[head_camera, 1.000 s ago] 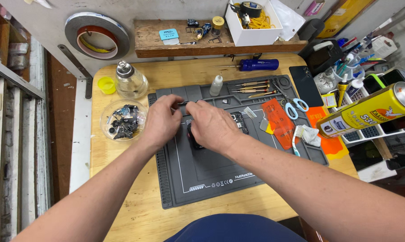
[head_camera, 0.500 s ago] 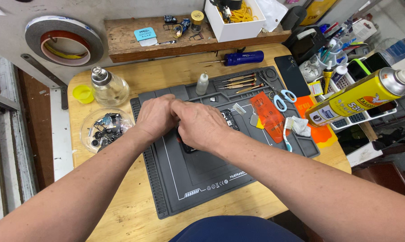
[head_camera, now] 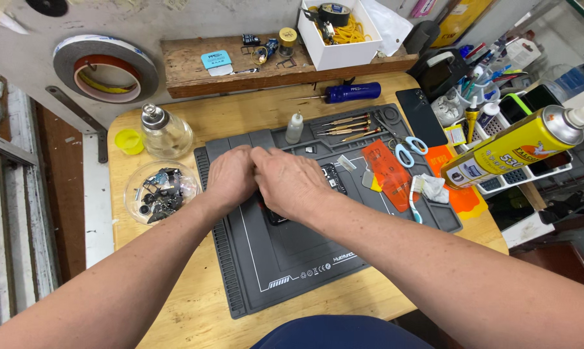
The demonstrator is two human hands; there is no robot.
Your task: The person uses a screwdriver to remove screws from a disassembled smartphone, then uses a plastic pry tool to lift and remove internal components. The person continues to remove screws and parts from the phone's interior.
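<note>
My left hand (head_camera: pixel 230 178) and my right hand (head_camera: pixel 291 182) lie side by side on a dark phone (head_camera: pixel 331 178) in the middle of the dark grey work mat (head_camera: pixel 285 258). The fingers of both hands are curled and meet at the phone's far end. Most of the phone is hidden under my hands; only its right edge and a near corner show. Whether a small tool sits between my fingers cannot be told.
A glass dish of small parts (head_camera: pixel 157 192) and a glass bottle (head_camera: pixel 164 132) stand left of the mat. Small screwdrivers (head_camera: pixel 347 125), scissors (head_camera: pixel 405 147), an orange card (head_camera: pixel 386 173) and a toothbrush (head_camera: pixel 413 200) lie to the right. A yellow spray can (head_camera: pixel 518 145) juts in from the right.
My hands have stayed on the phone with only small finger movement. The view has shifted a little with my head.
</note>
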